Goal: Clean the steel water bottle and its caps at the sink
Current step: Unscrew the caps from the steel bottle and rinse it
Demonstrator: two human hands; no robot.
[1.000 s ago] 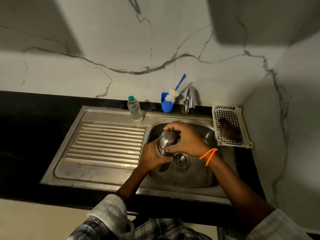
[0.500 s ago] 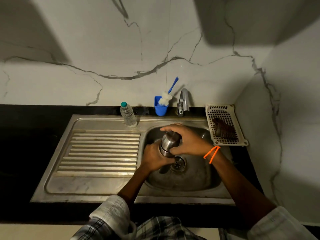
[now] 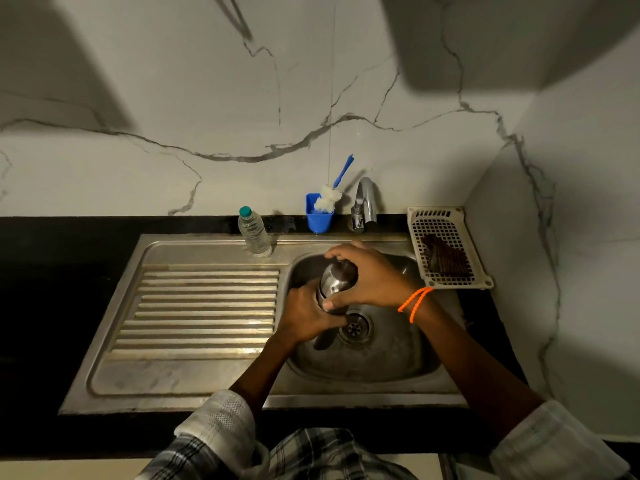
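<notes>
both hands around the steel bottle [image 3: 335, 280] over the sink [image 3: 381, 355], left hand [image 3: 306, 315] low, right hand [image 3: 369, 277] on top

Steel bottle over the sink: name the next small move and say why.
Probably twist the cap off. The left hand grips the steel bottle by its body above the sink basin, and the right hand is curled around its top, so the cap looks still on. The tap shows no water running.
</notes>
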